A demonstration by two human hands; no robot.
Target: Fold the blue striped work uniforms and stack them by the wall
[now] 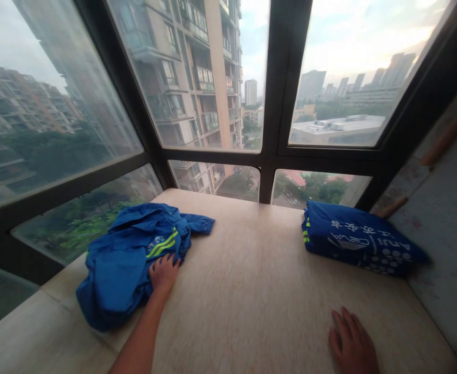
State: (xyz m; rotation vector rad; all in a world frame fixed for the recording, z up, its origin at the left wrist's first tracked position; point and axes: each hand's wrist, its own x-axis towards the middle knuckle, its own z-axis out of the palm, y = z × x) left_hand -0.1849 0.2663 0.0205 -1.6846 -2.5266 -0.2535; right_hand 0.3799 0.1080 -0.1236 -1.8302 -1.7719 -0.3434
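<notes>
A blue jacket [131, 259] with yellow-green stripes lies crumpled on the left of the pale sill, one cuff pointing right. My left hand [163, 272] rests on its right edge, fingers slightly spread over the cloth. At the lower right, my right hand [352, 340] is over the sill with its fingers stretched out and nothing in them. Beyond that hand sits a folded blue garment [357, 239] with white lettering and yellow-green stripes at its left end.
The pale sill [247, 291] runs up to dark-framed windows [265, 176] on the left and far sides. A patterned wall [446, 249] bounds it on the right, close to the folded garment. Buildings and trees show outside.
</notes>
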